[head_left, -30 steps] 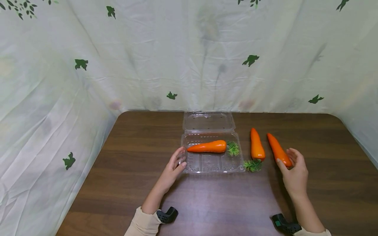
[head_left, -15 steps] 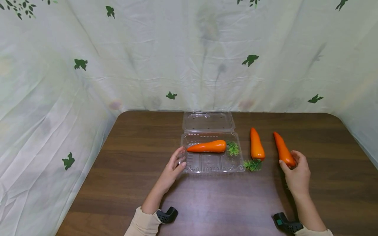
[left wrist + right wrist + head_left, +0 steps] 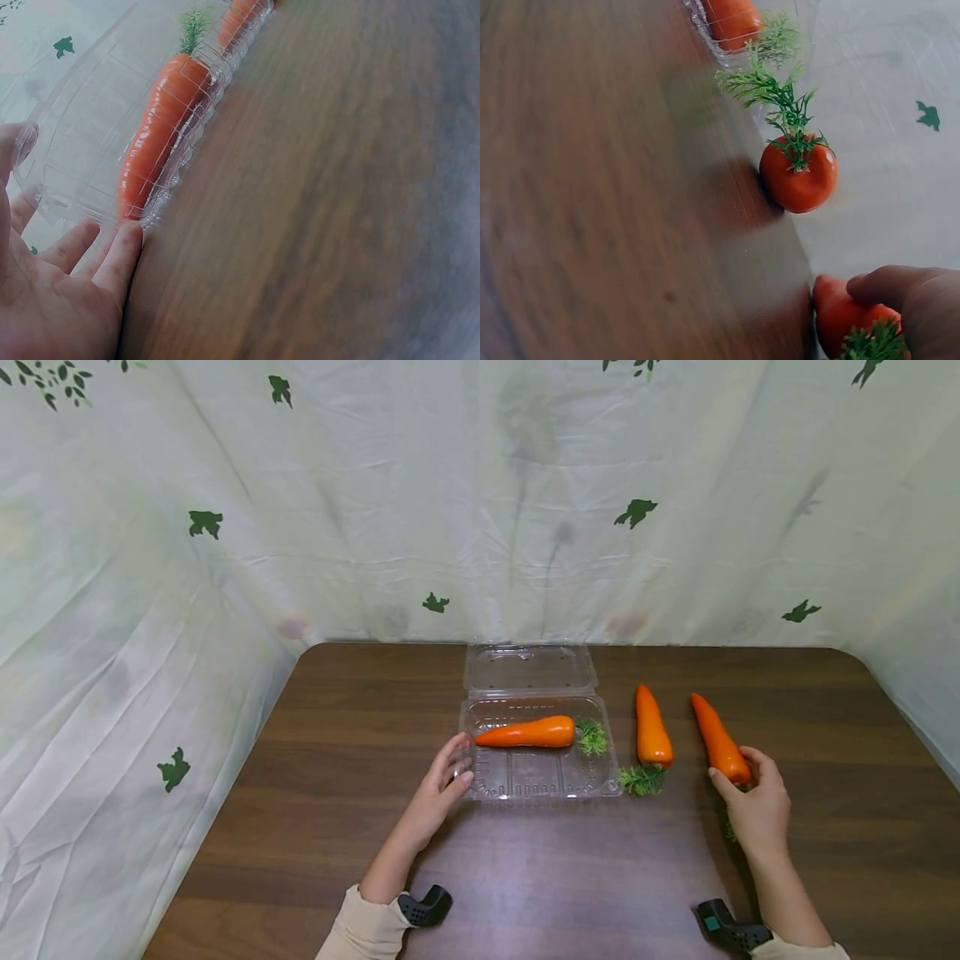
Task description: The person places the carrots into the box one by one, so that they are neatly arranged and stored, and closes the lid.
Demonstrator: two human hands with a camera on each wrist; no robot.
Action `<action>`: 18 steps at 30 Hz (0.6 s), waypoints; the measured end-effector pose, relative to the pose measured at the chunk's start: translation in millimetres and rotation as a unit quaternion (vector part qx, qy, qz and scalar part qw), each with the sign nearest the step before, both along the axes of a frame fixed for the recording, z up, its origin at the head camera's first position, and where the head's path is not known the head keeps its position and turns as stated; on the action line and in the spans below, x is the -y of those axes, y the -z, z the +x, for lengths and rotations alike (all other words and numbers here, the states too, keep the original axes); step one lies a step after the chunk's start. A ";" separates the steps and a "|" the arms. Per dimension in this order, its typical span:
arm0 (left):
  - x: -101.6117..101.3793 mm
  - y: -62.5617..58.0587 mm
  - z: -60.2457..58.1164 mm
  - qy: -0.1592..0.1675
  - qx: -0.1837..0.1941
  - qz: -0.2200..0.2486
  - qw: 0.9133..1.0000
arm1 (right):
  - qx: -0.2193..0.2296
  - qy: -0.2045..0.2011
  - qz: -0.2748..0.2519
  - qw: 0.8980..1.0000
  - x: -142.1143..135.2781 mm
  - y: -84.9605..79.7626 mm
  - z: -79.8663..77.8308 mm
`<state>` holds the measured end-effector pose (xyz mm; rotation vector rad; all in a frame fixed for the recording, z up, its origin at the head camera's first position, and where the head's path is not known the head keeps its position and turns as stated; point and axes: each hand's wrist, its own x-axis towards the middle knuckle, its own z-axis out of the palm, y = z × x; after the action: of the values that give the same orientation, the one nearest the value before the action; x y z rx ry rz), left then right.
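In the head view, my left hand (image 3: 438, 783) rests its fingers against the left end of a clear plastic clamshell box (image 3: 517, 781). Its fingers look fairly straight in the left wrist view, with their tips at the box wall (image 3: 82, 202). One glossy orange toy carrot (image 3: 528, 732) lies inside, green top to the right. Farther right, my right hand (image 3: 757, 802) grips the thick end of another toy carrot (image 3: 716, 735), thumb on one side. That carrot's green top (image 3: 874, 341) hangs under the palm. Between box and right hand lies a third toy carrot (image 3: 652, 727).
The box's lid (image 3: 531, 668) lies folded back at the far table edge, by the white cloth (image 3: 525, 527). The third carrot's leafy top (image 3: 642, 781) sits close to the box's right front corner. Brown wood tabletop (image 3: 570, 877) spreads in front.
My right hand has shifted a little to the right with the carrot it grips, mostly in the first half second. The left hand, box and other carrots stay in place.
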<state>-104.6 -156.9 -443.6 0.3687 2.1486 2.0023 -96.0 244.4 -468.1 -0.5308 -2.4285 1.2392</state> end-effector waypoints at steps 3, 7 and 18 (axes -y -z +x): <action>0.0 0.4 -0.2 0.000 -0.001 0.002 1.000 | -0.007 0.008 -0.012 1.000 0.7 -0.9 -0.3; 0.2 0.6 -0.1 0.000 -0.002 0.002 1.000 | -0.033 0.019 -0.031 0.999 1.8 -2.2 -0.6; 0.7 2.2 -0.6 0.001 -0.002 0.001 1.000 | -0.075 0.030 -0.070 0.994 7.8 -10.3 0.8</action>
<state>-105.3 -157.5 -445.8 0.3753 2.1479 2.0057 -95.2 236.6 -457.8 -0.5266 -2.1981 1.3797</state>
